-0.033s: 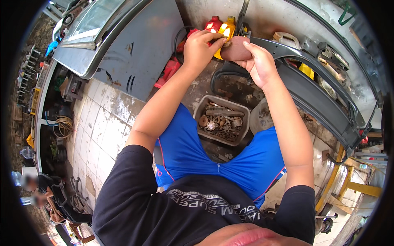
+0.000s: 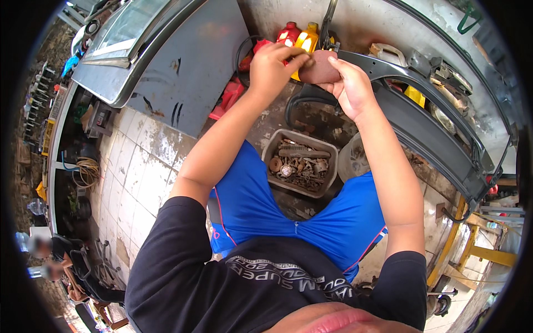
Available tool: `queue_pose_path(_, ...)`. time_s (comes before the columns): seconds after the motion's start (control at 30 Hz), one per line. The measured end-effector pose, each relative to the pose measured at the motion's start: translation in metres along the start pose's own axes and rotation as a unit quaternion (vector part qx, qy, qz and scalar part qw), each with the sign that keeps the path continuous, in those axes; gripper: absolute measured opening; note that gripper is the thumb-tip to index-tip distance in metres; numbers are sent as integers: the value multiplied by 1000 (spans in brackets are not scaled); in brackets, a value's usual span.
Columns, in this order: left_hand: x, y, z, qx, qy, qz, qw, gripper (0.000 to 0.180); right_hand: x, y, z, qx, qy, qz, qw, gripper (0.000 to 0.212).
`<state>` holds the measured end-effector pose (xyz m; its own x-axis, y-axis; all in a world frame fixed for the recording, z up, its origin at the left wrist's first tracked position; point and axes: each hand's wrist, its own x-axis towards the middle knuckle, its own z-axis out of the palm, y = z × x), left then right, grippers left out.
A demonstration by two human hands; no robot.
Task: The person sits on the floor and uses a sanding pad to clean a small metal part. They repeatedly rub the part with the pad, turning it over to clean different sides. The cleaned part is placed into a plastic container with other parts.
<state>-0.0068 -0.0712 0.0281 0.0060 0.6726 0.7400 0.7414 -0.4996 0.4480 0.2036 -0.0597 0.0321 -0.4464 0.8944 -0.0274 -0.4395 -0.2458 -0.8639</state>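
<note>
A reddish-brown round sanding disc (image 2: 320,67) is held up beyond my knees, its flat face toward me. My right hand (image 2: 351,83) grips it at the right edge, thumb on the face and fingers behind. At the disc's left edge, my left hand (image 2: 272,67) has thumb and fingers pinched together; the fingertips are slightly blurred. Below, between my legs, a grey plastic bin (image 2: 272,145) holds rusty bolts and small metal parts.
Behind my hands stand a red bottle (image 2: 288,34) and a yellow bottle (image 2: 307,39). A grey panel (image 2: 189,72) leans at the left, a black car body frame (image 2: 422,111) at the right. A clear bucket (image 2: 353,157) stands beside the bin. A person (image 2: 61,261) sits far left.
My left fingertips have shifted slightly to the right along the disc's edge. The right hand and the disc stay in nearly the same place.
</note>
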Motion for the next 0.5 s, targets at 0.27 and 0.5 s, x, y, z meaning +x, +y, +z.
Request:
queue_pose_path(0.27,2,7,2,7,-2,54,998,17,7,-2,-6,12,4,-4,1000,41)
queue_pose_path(0.5,6,-4,4,26,15,77,997,16,9,-4,-1,12,-9,0,1000,41)
